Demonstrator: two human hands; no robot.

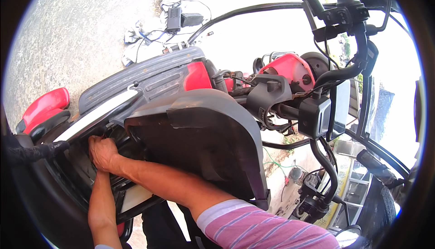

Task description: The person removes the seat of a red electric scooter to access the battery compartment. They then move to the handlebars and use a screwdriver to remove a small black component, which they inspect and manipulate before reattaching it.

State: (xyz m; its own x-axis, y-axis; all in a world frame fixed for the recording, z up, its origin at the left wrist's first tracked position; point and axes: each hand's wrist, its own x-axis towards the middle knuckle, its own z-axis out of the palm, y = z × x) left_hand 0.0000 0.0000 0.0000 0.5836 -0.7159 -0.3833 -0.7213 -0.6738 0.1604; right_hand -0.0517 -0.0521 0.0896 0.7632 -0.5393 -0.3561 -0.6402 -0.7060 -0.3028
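Both my hands reach into the dark compartment (77, 158) of a three-wheeled vehicle, beside its tipped-up seat (204, 153). My right hand (107, 154) comes across from the lower right in a pink striped sleeve. Its fingers are curled and bunched together, and what they grip is hidden. Right against it, my left forearm (102, 203) rises from the lower edge. Most of the left hand lies behind the right one, so its fingers do not show. Dark cables and frame parts surround the hands.
Handlebars (358, 36) with a mirror and levers stand at the right. A grey ribbed footboard (149, 74) and a red fender (47, 104) lie beyond the compartment. On the ground, black boxes (174, 19) sit among wires. A person's sleeve (385, 174) shows at the far right.
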